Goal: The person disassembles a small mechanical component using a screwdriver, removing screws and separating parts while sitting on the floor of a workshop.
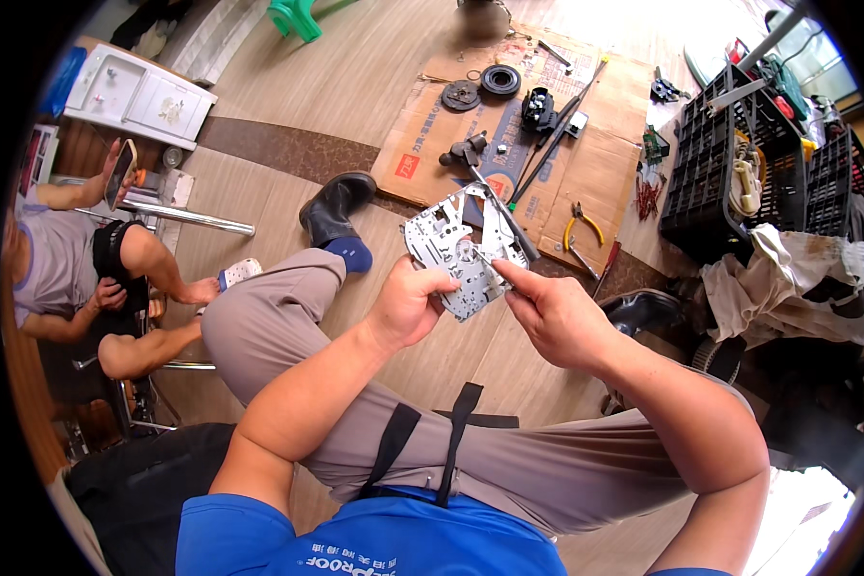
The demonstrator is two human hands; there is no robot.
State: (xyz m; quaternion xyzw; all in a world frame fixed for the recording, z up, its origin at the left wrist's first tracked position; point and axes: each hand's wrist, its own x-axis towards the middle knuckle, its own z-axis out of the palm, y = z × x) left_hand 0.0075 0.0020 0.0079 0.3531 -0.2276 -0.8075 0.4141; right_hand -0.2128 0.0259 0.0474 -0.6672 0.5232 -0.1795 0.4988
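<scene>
Head view: one perforated metal plate (461, 257), centre of the frame, held at its lower left edge between the thumb and fingers of the left hand (408, 302). Right hand (555, 312): fingers drawn narrow at the plate's right edge; whether they grip anything, I cannot tell. Cardboard (612, 144), upper centre-right, bearing black ring (500, 67) and yellow-handled pliers (595, 228). Black crate (693, 158), upper right.

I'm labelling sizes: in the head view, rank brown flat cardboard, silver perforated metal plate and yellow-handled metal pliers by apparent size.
1. Brown flat cardboard
2. Silver perforated metal plate, held nearer
3. Yellow-handled metal pliers
</scene>
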